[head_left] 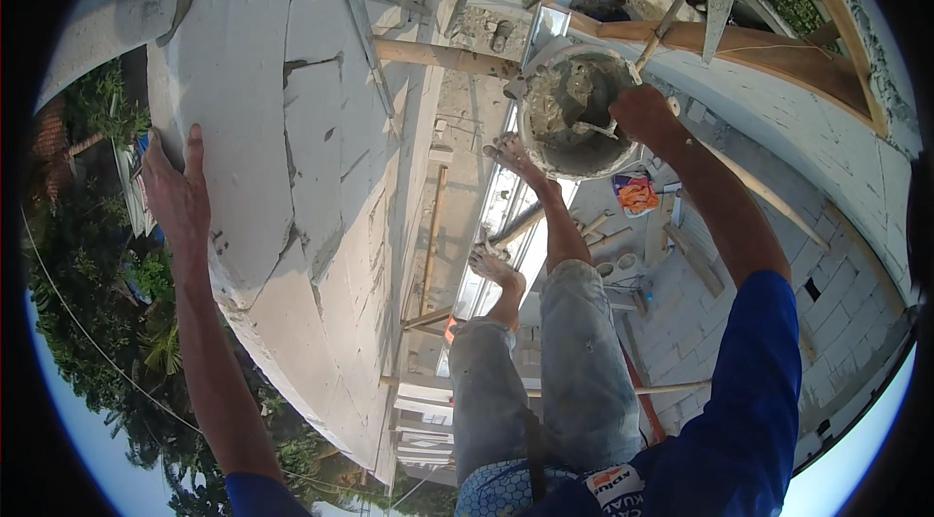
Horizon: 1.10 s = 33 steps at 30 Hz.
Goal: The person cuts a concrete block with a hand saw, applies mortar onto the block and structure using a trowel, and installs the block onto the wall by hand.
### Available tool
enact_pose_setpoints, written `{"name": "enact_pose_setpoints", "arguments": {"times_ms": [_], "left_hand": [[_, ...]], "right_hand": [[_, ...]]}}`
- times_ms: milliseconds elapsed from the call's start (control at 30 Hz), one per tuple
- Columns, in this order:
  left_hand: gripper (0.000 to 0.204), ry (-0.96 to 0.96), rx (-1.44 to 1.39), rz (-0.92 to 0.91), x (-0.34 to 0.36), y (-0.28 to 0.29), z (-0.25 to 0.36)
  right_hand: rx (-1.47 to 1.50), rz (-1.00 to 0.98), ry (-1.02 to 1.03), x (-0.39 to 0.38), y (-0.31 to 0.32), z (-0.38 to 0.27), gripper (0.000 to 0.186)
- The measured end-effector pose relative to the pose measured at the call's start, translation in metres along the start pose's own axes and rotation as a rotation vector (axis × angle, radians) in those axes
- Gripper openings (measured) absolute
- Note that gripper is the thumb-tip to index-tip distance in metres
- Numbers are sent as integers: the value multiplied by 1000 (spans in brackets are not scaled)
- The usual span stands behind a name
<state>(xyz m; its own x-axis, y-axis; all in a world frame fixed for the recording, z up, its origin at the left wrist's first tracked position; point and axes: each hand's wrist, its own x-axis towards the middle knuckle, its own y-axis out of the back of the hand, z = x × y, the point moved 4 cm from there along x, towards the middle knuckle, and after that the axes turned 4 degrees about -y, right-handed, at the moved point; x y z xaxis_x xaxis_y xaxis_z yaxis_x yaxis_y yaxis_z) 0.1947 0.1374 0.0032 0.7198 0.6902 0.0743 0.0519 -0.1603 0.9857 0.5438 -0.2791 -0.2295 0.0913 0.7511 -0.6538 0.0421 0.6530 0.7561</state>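
My left hand (179, 188) lies against the outer edge of a pale block wall (243, 118), thumb and fingers apart, holding nothing. Over a round bucket (582, 170) partly filled with wet grey mortar (561, 101), my right hand (646, 116) is closed around the handle of a trowel (601, 130). The handle's pale end sticks out of the fist, and the metal part reaches down into the bucket, its blade partly hidden in the mortar and shade. Mortar is smeared on the bucket's rim and inner wall.
My bare feet (496, 266) stand on a narrow, bright metal-coloured plank high above the ground. A wooden pole (448, 57) and a metal frame (355, 11) cross by the wall. Below right lie a block floor (769, 269), loose boards (693, 259) and a colourful bag (636, 194). Trees stand beyond the wall.
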Motion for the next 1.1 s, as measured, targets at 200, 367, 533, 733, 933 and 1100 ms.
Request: {"name": "enact_pose_setpoints", "arguments": {"times_ms": [200,367,533,733,933,1100], "left_hand": [[70,54,7,-38,1,3,3],[70,111,-29,-101,1,2,1],[69,95,-48,-77,1,0,0],[67,93,-88,-36,-1,1,3],[67,74,-26,-42,1,6,3],[67,0,-38,33,2,7,6]], "right_hand": [[-16,-8,131,21,2,-3,7],[58,-187,86,20,-7,9,9],[303,-168,63,4,-25,29,28],[537,-172,19,-22,-61,39,52],[1095,55,-26,-59,-79,22,52],[1317,74,-145,-90,-89,1,46]]}}
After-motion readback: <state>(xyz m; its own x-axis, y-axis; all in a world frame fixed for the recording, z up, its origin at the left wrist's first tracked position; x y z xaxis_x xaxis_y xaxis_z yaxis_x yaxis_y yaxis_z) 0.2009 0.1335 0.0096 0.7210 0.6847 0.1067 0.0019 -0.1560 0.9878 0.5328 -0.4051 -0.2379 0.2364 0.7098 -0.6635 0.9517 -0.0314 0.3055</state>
